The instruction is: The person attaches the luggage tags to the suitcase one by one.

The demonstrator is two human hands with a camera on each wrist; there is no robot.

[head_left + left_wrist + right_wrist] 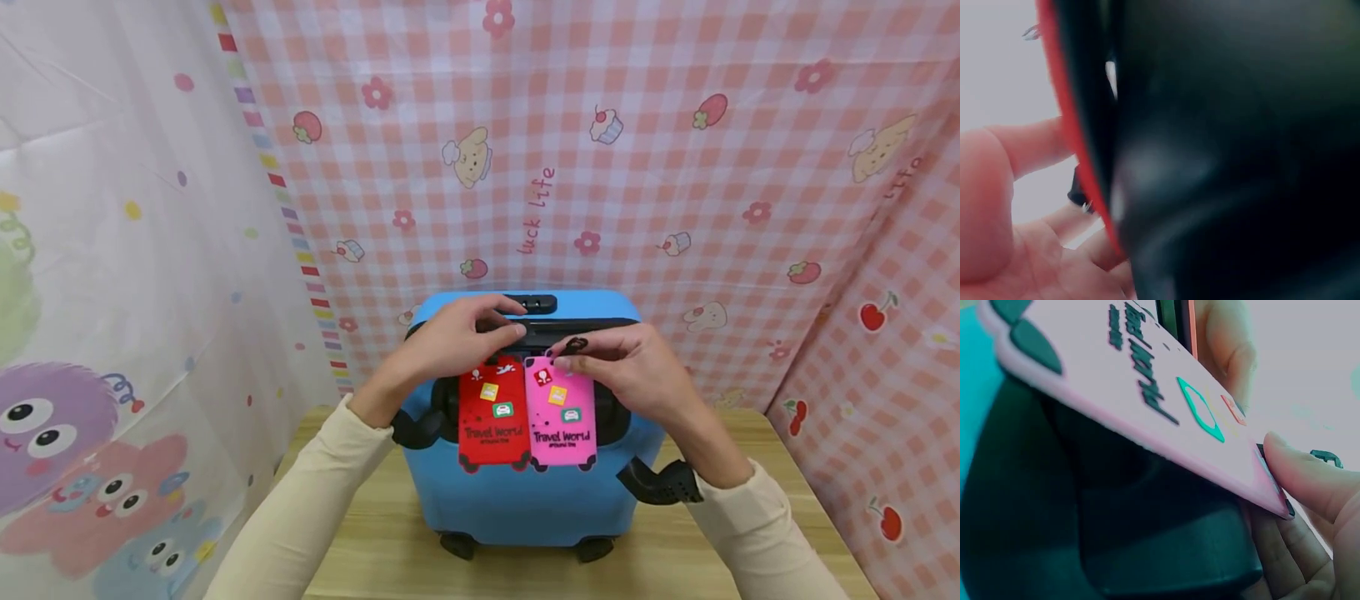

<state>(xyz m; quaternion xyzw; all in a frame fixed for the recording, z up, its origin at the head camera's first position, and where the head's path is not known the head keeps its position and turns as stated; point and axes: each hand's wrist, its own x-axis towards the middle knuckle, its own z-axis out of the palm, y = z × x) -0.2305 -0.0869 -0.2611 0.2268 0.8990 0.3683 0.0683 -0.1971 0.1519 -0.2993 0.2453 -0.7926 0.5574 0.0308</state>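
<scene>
A pink luggage tag printed "Travel World" is pinched near its top by my right hand. Its dark strap and buckle stick up by the right fingers. Beside it a red luggage tag hangs against the front of a blue suitcase. Over the red tag's top and the suitcase's black handle reaches my left hand, its fingers loosely bent with a gap before the thumb. In the left wrist view the red tag's edge hides some left fingertips.
The suitcase stands upright on dark wheels on a wooden table. A black combination lock is set in its top. Pink checked cloth hangs behind and at the right; a white printed cloth hangs at the left.
</scene>
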